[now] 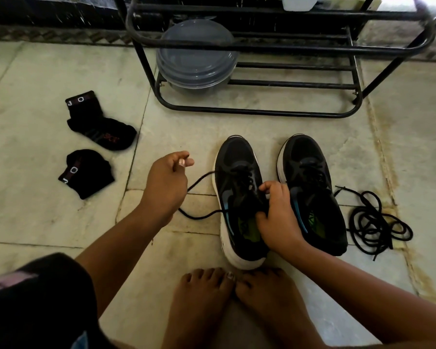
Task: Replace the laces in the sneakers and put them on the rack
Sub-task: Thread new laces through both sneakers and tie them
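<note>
- The scene is a pale, stained stone-tile floor (61,71) with a dark patterned strip along the far wall; the person sits low on it, bare feet (227,295) touching the heel of the nearer shoe, probably to keep it from sliding back.
- A black metal tube shoe rack (262,113) stands just beyond the shoes, close enough that the finished pair could be lifted straight onto it. A stack of grey translucent plastic lidded bowls (196,59) takes up its lower left end.
- The two black mesh sneakers with white soles sit side by side, toes toward the rack. The left sneaker (237,172) is the one being worked on; the right sneaker (310,172) waits beside it.
- The right hand (277,220) curls over the left sneaker's collar and tongue, fingers bent and gripping the upper, seemingly to pin the shoe against the pull.
- The left hand (169,180) is held out to the side with its fingertips pinched on the end of a thin black lace (199,180), which runs taut from the sneaker's eyelets, so the lace is apparently being drawn through.
- A loose tangle of black round cord laces (378,222) lies just right of the right sneaker; whether old or new I cannot tell.
- Two black ankle socks with white lettering (98,124) lie well apart to the left, out of the way.
</note>
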`<action>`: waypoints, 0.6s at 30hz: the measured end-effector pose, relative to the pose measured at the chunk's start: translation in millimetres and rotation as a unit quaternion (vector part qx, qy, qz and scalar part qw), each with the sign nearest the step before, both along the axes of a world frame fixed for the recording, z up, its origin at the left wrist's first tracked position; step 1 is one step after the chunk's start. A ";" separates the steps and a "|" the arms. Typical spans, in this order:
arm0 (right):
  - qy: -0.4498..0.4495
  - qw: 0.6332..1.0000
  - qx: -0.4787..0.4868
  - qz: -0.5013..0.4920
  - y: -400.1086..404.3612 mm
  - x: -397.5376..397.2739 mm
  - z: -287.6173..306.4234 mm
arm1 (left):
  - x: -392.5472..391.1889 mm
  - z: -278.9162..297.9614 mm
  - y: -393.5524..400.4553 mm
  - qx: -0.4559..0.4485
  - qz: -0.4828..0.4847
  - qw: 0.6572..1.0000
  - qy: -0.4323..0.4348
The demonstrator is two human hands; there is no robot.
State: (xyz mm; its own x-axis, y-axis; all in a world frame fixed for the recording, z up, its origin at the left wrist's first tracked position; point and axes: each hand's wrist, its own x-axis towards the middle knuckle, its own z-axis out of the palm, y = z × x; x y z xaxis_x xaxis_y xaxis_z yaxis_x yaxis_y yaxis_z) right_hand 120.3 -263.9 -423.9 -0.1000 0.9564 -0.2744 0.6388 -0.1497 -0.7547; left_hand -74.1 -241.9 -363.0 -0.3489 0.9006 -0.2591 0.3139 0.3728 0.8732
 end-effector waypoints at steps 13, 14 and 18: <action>0.001 0.999 0.037 0.010 -3.4 0.4 -2.5 | 20.2 -16.1 -17.0 -0.050 -0.220 0.968 0.108; -0.001 0.999 0.040 0.011 -3.3 0.3 -2.6 | 21.8 -17.5 -16.9 -0.044 -0.217 0.968 0.113; -0.008 0.999 0.047 0.013 -3.9 0.4 -3.4 | 25.7 -19.0 -13.9 -0.003 -0.226 0.964 0.141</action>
